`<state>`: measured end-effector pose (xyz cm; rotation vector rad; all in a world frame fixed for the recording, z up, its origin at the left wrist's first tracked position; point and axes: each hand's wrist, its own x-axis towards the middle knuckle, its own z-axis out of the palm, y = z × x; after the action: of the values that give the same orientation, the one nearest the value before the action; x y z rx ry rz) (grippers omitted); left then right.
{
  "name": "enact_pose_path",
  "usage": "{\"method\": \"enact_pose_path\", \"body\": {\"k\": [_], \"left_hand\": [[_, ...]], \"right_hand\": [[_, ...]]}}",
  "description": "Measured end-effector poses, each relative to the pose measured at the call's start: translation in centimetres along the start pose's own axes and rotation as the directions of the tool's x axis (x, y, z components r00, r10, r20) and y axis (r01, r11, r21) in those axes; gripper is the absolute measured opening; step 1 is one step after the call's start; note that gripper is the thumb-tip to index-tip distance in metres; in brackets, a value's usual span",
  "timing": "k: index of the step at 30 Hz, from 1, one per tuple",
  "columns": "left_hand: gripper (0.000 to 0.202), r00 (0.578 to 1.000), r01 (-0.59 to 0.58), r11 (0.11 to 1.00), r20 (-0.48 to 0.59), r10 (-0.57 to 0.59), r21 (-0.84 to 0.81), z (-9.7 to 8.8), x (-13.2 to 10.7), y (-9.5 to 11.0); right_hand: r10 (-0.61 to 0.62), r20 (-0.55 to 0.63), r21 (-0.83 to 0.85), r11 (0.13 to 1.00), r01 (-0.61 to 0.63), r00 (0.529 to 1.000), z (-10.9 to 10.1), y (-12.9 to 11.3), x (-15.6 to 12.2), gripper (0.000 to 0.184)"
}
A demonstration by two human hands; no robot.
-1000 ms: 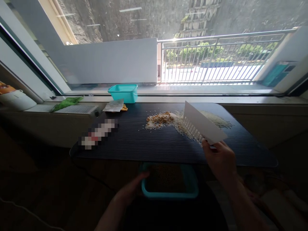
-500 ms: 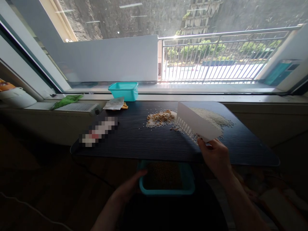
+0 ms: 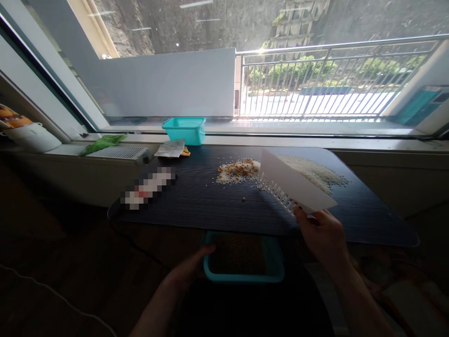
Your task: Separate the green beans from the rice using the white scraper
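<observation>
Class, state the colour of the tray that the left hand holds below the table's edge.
The tray is teal; the head view shows it best.

Teal tub [image 3: 184, 129], perhaps a foil packet [image 3: 170, 148].

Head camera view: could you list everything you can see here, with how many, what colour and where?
slotted scoop: 1, white, tilted over the grains, held at its near end
rice pile: 1, white, on the mat behind the scoop
mixed grain pile: 1, yellow-brown, left of the scoop
mat: 1, black, ribbed, under both piles
near tray: 1, teal, brown grain inside, below the mat's near edge
far tub: 1, teal, at the mat's far edge
packet: 1, silvery, beside the far tub
cloth: 1, green, left of the packet
railing: 1, metal, outdoors at top right
left hand: 1, gripping the near tray's left rim
right hand: 1, holding the scoop
</observation>
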<state>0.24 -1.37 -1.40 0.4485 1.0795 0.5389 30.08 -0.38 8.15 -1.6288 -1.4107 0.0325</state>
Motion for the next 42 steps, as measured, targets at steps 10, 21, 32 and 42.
{"method": "enact_pose_path", "body": {"k": [10, 21, 32, 42], "left_hand": [[0.047, 1.0, -0.009, 1.0, 0.014, 0.008, 0.022, 0.3, -0.3, 0.4], [0.047, 1.0, -0.019, 0.999, 0.012, 0.019, 0.027, 0.0, 0.2, 0.2], [0.044, 0.999, -0.035, 0.999, -0.038, 0.035, 0.016, -1.3, -1.4, 1.1], [0.045, 0.995, -0.033, 0.999, -0.091, 0.036, 0.037, -1.9, -1.9, 0.9]], "right_hand": [[0.021, 0.066, 0.048, 0.999, -0.025, 0.998, -0.3, -0.4, -0.5, 0.025], [-0.18, 0.215, 0.136, 0.979, 0.153, 0.96, 0.6, -0.8, -1.3, 0.019], [-0.398, 0.534, 0.382, 0.9, 0.207, 0.746, 0.1, -2.9, -1.3, 0.022], [-0.246, 0.32, 0.214, 0.959, 0.184, 0.915, -1.3, -2.6, -0.3, 0.018]]}}
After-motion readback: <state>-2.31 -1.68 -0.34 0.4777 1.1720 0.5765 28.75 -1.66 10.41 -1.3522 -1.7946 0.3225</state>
